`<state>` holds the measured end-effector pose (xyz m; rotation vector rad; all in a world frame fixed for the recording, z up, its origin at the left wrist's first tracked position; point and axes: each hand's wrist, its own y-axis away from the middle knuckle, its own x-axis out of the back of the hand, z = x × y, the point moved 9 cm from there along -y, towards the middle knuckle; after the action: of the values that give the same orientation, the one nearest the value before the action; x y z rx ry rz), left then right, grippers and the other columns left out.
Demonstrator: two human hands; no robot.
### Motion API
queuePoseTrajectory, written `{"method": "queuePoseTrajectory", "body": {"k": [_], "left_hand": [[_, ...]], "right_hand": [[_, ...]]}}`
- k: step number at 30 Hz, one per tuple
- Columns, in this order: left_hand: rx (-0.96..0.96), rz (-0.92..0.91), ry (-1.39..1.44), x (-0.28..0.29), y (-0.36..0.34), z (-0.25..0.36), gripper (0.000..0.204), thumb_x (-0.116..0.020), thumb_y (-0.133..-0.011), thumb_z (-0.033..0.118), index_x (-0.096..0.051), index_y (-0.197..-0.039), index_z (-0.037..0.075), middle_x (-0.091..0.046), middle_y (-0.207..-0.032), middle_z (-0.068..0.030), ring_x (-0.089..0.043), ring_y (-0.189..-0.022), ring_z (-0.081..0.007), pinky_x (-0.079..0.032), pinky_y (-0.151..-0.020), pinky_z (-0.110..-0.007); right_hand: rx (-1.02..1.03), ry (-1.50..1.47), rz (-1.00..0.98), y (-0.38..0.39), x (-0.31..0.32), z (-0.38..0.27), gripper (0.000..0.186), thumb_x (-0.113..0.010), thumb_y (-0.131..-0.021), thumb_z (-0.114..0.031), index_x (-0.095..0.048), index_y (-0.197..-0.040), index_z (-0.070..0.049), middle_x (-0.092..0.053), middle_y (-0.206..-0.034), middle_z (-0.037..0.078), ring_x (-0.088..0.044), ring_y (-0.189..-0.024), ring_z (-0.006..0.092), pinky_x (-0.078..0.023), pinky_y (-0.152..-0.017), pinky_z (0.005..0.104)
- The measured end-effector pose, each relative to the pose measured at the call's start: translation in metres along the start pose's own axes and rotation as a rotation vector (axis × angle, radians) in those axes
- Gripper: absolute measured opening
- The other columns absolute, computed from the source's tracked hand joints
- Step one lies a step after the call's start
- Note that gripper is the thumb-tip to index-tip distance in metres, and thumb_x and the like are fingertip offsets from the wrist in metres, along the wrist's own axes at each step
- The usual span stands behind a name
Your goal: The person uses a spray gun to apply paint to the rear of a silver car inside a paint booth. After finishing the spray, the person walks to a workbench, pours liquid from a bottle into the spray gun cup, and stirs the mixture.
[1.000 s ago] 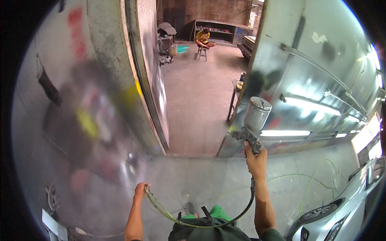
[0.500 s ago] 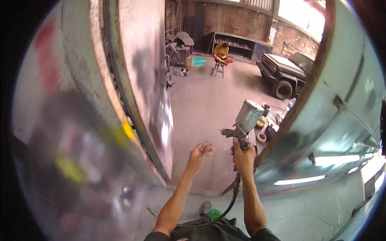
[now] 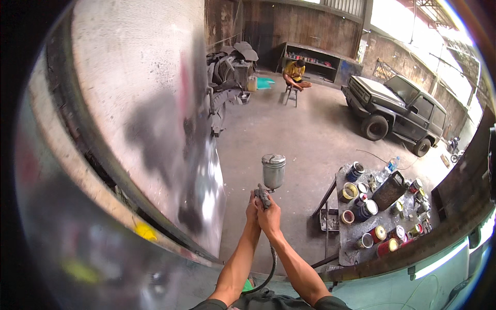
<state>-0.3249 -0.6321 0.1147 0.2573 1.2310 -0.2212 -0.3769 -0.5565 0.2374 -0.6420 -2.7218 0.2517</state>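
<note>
Right hand [image 3: 269, 217] grips a spray gun [image 3: 263, 197], cup [image 3: 274, 173] upright, left of a crowded surface [image 3: 351, 230].

Left hand [image 3: 251, 209] meets it, grip unclear; apparently an adjustment, the next move likely calling for a steady hold.

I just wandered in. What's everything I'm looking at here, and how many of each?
Spray gun: one, dark grey, centre
Cup: one, silver, on the gun
Hose: one, dark, below the hands
Table: one, grey, lower right
Cans: over ten, mixed colours, on the table
Jerrycan: one, black, among the cans
Vehicle: one, dark with pale bonnet, upper right
Seated person: one, yellow top, far middle
Shelf unit: one, dark, back
Left hand: one, bare, by the gun
Right hand: one, bare, gripping it
</note>
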Motion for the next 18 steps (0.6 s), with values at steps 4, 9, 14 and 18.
{"method": "queuePoseTrajectory", "body": {"k": [4,9,14,18], "left_hand": [[0.02,0.04,0.014,0.033,-0.058,0.012,0.037,-0.039,-0.101,0.039,-0.058,-0.104,0.007,-0.062,-0.088,-0.0037,-0.06,-0.076,-0.0148,-0.052,-0.07,-0.029],[0.058,0.069,-0.005,0.07,-0.124,0.014,0.037,-0.039,-0.101,0.038,-0.058,-0.105,0.007,-0.062,-0.089,-0.0041,-0.06,-0.076,-0.0155,-0.052,-0.07,-0.029],[0.138,-0.042,-0.004,0.087,-0.198,0.008,0.038,-0.039,-0.101,0.038,-0.058,-0.105,0.006,-0.062,-0.09,-0.0044,-0.06,-0.077,-0.0162,-0.052,-0.071,-0.029],[0.245,-0.187,0.261,0.08,-0.261,0.006,0.038,-0.039,-0.101,0.039,-0.057,-0.107,0.006,-0.062,-0.094,-0.0057,-0.059,-0.083,-0.0177,-0.05,-0.077,-0.031]], "right_hand": [[-0.046,0.052,-0.007,-0.046,-0.038,0.028,0.045,-0.058,-0.087,-0.024,-0.054,-0.129,-0.008,-0.063,-0.099,0.027,-0.061,-0.097,0.0422,-0.049,-0.08,0.0451],[-0.105,0.036,-0.002,-0.092,-0.066,0.048,0.047,-0.059,-0.087,-0.025,-0.052,-0.131,-0.007,-0.063,-0.1,0.027,-0.061,-0.098,0.0419,-0.049,-0.081,0.0445],[-0.085,0.033,0.022,-0.145,-0.082,0.071,0.048,-0.06,-0.087,-0.022,-0.051,-0.132,-0.007,-0.063,-0.101,0.027,-0.061,-0.098,0.042,-0.049,-0.081,0.0433],[-0.051,0.011,0.033,-0.201,-0.1,0.094,0.048,-0.059,-0.087,-0.021,-0.05,-0.132,-0.006,-0.063,-0.102,0.027,-0.061,-0.098,0.042,-0.049,-0.082,0.0435]]}}
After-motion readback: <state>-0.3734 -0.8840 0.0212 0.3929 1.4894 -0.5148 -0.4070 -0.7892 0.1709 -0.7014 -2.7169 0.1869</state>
